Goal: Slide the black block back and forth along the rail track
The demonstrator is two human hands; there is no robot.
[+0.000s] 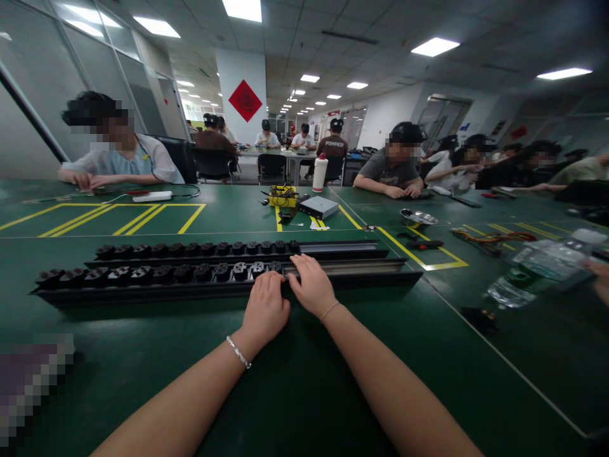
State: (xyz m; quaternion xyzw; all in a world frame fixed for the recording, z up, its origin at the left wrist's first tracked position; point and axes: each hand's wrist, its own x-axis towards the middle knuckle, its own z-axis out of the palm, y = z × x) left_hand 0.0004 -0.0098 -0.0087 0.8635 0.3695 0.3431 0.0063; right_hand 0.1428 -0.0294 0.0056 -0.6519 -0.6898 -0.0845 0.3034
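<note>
Two long black rails lie side by side on the green table: a front rail and a rear rail. Round black socket modules line the left part of the front one, and a similar row fills the rear one. My left hand, closed, curls over the front rail at the last socket module of its row. Just right of it my right hand grips the front rail, thumb and fingers over its channel. The fingertips of both hands are partly hidden.
Beyond the rails are a yellow box with cables, a grey box, a white bottle and a metal bowl. A plastic water bottle lies at right. Co-workers sit across the table.
</note>
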